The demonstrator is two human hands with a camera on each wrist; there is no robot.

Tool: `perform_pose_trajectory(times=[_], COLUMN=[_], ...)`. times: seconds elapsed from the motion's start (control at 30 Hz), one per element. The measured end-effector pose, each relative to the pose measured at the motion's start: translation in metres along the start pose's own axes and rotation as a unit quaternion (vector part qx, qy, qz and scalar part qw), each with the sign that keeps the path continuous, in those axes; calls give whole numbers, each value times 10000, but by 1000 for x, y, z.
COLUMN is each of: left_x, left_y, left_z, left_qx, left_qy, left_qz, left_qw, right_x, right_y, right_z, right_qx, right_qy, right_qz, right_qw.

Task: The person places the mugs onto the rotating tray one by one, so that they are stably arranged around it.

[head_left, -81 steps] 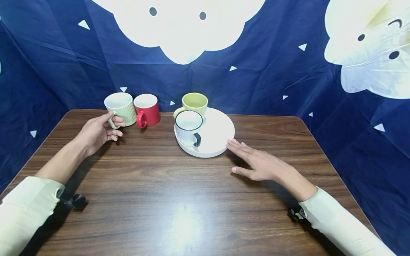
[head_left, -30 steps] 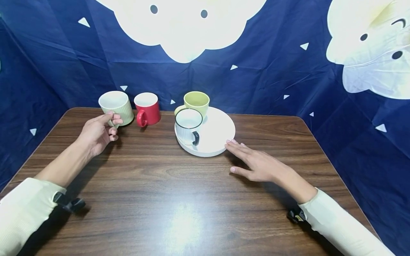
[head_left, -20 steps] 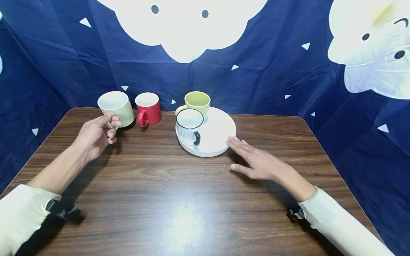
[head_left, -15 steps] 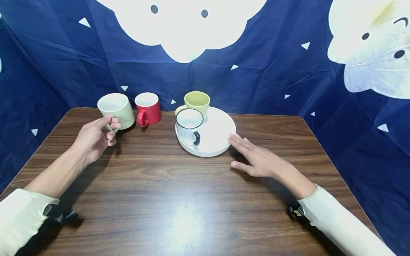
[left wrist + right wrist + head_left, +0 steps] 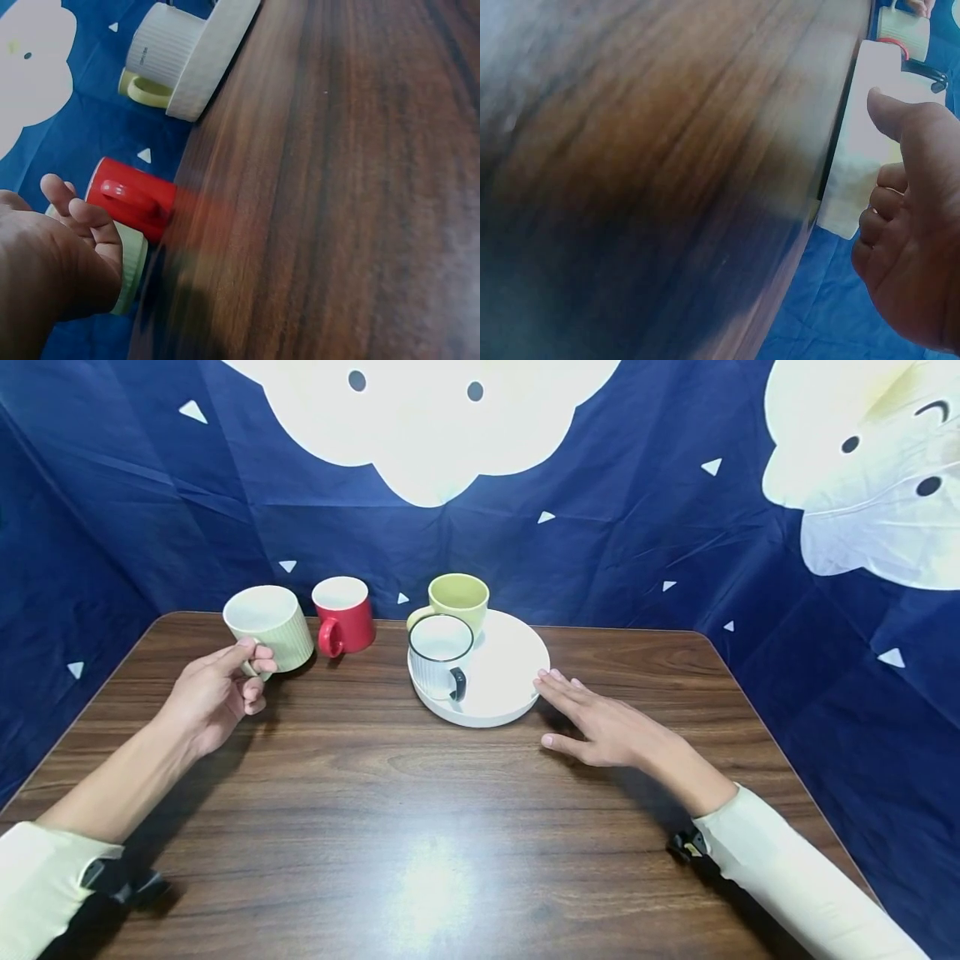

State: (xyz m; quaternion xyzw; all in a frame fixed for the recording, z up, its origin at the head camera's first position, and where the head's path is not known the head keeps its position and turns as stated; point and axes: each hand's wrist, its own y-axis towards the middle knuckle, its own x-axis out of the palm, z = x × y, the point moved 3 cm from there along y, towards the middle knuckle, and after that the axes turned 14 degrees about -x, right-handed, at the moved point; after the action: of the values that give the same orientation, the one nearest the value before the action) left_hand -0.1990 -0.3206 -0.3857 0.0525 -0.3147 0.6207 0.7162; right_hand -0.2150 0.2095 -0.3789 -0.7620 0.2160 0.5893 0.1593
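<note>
My left hand point(image 5: 210, 700) pinches the handle of a pale green ribbed mug point(image 5: 285, 631) at the table's back left. The mug leans slightly leftward; whether its base touches the wood I cannot tell. To its right stands a red mug point(image 5: 352, 622) with a white inside. A round white tray point(image 5: 513, 664) carries a white ribbed mug point(image 5: 431, 672) with a black rim and handle, and a yellow-green mug point(image 5: 468, 602) behind it. With straight fingers my right hand point(image 5: 603, 727) touches the tray's right rim; in the right wrist view its thumb point(image 5: 889, 112) stands apart.
A brown wood-grain table point(image 5: 337, 827) lies beneath everything, with a bright glare near its front. Dark blue cloth point(image 5: 637, 552) with white cloud shapes hangs along the back and sides. A small black device point(image 5: 123, 883) sits at my left cuff.
The pale green mug has moved left, away from the red mug, and then a little towards me in my left hand. My right fingertips have shifted slightly farther back along the tray's rim.
</note>
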Motion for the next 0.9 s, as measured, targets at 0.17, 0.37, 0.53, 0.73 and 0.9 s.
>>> perform_pose_trajectory(times=[0.17,0.37,0.53,0.73,0.9], left_x=[-4,-7,-7,-4,-2], left_y=[-6,-11,-16,-21,-24], left_z=[-3,-5,-8,-12,-16], left_qx=[37,-16,-66,-105,-128], left_qy=[73,220,311,320,438], left_qz=[-112,-248,-255,-354,-420], left_qw=[9999,9994,9992,9988,9981], right_x=[0,0,1,1,1], right_y=[0,-1,0,1,1], right_z=[-2,-7,-10,-12,-14], right_qx=[-52,-149,-205,-251,-259], right_qy=[-71,-147,-210,-180,-147], right_qz=[6,45,25,0,-51], right_qw=[10000,9998,9996,9995,9995])
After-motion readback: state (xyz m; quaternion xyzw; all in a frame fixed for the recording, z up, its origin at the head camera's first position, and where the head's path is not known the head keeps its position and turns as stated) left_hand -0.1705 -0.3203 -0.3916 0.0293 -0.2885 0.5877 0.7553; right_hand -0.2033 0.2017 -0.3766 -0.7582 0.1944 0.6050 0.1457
